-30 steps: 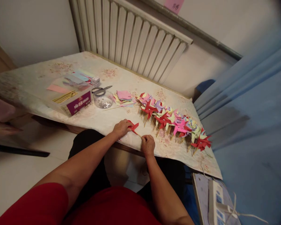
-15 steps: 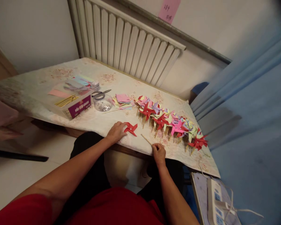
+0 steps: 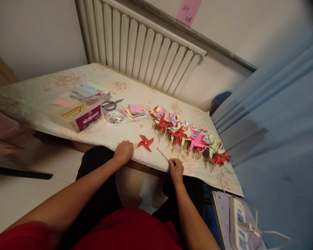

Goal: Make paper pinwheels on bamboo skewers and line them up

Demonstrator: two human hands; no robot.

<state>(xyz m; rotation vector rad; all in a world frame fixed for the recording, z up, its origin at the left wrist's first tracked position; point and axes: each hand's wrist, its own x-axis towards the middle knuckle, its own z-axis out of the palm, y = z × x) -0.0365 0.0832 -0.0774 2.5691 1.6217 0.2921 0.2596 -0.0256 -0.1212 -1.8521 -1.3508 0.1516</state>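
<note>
1. Covered by a flowered cloth (image 3: 138, 91), the worktop (image 3: 114, 135) is bordered by its near edge just ahead of the person's lap, and at this edge both hands are placed.

2. At the right, a thin stick (image 3: 162, 153) is held by the right hand (image 3: 176, 170); the grip is pinched on its near end, thumb and fingers together. Its long axis is slanted away from the hand and leftward. (Whether the free tip is rested on the cloth cannot be made out.)

3. At the left, the left hand (image 3: 123, 152) is laid on the edge with its fingers curled; nothing is seen to be held, and how far this grip is closed cannot be told from above.

4. Between the two, a little farther in, a red pinwheel (image 3: 145, 142) is laid flat on the cloth, untouched. It is placed just beside the left fingers, the nearer hand, and ahead and leftward of the right grip. The stick's free tip is pointed roughly its way, with a gap left between.

5. Beyond, rows of finished-looking pinwheels (image 3: 179, 134) are gathered on sticks to the right; to the left, a paper stack (image 3: 137, 109), a clear dish (image 3: 106, 117) and scissors (image 3: 111, 105) are set out.

6. Farthest off, the wall is lined by a pale radiator (image 3: 141, 41).
</note>
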